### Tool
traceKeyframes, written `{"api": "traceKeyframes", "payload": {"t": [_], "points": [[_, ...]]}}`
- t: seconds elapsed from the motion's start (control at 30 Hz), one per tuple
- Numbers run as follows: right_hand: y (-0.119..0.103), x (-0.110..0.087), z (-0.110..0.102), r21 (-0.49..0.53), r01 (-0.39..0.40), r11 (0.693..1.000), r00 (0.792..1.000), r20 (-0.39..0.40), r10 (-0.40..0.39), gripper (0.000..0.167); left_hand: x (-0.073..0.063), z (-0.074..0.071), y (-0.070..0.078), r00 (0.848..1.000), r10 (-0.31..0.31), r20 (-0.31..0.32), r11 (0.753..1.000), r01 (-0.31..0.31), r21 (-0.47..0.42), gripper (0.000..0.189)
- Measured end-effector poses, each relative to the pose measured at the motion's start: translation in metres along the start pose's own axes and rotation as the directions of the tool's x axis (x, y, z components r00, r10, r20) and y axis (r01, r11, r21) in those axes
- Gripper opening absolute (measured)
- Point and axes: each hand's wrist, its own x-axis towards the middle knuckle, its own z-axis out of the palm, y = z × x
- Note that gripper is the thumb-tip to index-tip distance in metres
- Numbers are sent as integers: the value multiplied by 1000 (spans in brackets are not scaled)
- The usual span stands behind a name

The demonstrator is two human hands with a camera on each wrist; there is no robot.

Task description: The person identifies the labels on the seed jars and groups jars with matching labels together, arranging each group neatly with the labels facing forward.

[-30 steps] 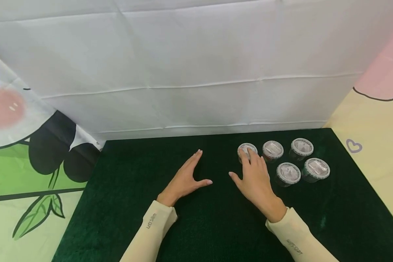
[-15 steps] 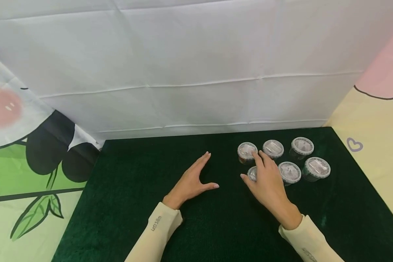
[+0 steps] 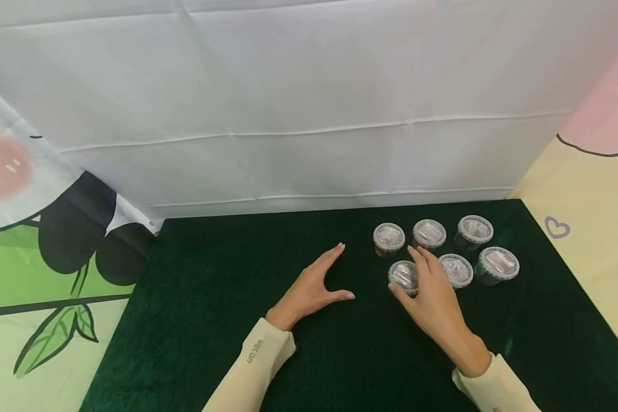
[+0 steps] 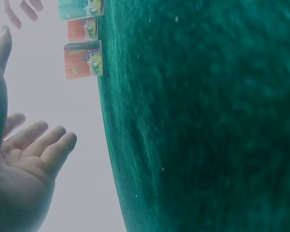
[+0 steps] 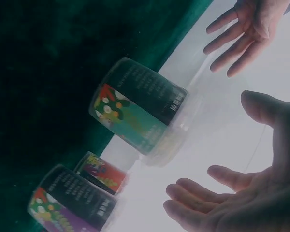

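Six lidded tubs on the dark green cloth (image 3: 201, 292), two rows of three, all upright, all toward the person's right. The one that matters: front-left tub (image 3: 403, 275). It sits in the gap between the hands, much closer to the right hand (image 3: 431, 297), well apart from the left hand (image 3: 309, 292).

Right hand: fingers spread, thumb off toward the tub's near-left side, fingertips past its far-right side. From overhead the hand partly covers the lid. Right wrist view has daylight between the fingers and the nearest tub, so I read it as not gripping; light contact I can't rule out.

Left hand: spread too, thumb apart from fingers, palm turned toward the right, holding nothing.

Tub is round from above, so its only axis to mind is the upright one; my guess is it could be taken from any side. Tightest neighbour is the front-middle tub (image 3: 459, 270), on the right hand's far side. Back-left tub (image 3: 389, 237) stands just beyond, apart from it.
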Motion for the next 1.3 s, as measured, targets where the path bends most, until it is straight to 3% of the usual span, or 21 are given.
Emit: {"api": "traceKeyframes", "payload": {"t": [0.2,0.37,0.7,1.07,1.3], "points": [[5,-6,1,19,-13,1000,1000,4,13,84,1,6,3,1000,8,12,1000,-8,-31,100],[8,-10,2,45,-29,999,1000,13,28,84,2,10,5,999,12,30,992,-8,-125,97],[16,-17,6,90,-61,994,998,30,58,83,8,20,12,999,29,41,938,-13,-347,90],[22,-22,8,117,-112,987,993,44,108,88,14,36,23,998,46,50,912,-21,-409,86],[25,-21,9,188,-116,975,993,49,108,85,18,45,28,997,49,65,905,-17,-425,84]]}}
